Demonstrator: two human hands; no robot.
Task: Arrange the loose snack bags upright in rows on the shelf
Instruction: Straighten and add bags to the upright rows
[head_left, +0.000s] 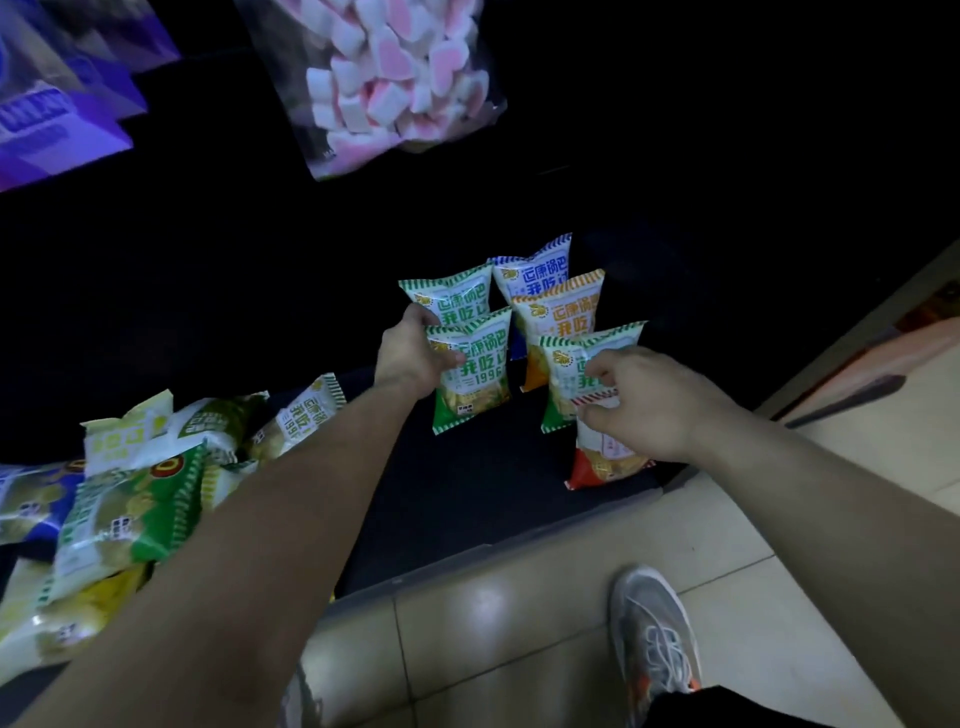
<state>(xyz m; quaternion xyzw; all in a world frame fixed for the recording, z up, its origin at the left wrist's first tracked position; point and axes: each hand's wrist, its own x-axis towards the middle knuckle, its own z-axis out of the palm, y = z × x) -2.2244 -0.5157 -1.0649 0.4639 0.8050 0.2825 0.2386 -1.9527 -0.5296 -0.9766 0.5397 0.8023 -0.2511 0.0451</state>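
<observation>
Several small snack bags stand upright in two rows on the dark shelf (467, 483). My left hand (413, 353) grips the front green bag (475, 382) by its upper left corner. Behind it stands another green bag (457, 296). In the right row are a blue bag (535, 273), an orange bag (563, 317) and a green bag (558, 374). My right hand (644, 400) pinches the top of a red bag (602, 460) at the front of that row. A loose pile of bags (140, 467) lies at the left.
A clear bag of pink and white marshmallows (384, 78) hangs above the shelf. Purple packages (57, 104) sit at the upper left. Pale floor tiles (519, 597) run along the shelf's front edge, with my grey shoe (649, 634) on them.
</observation>
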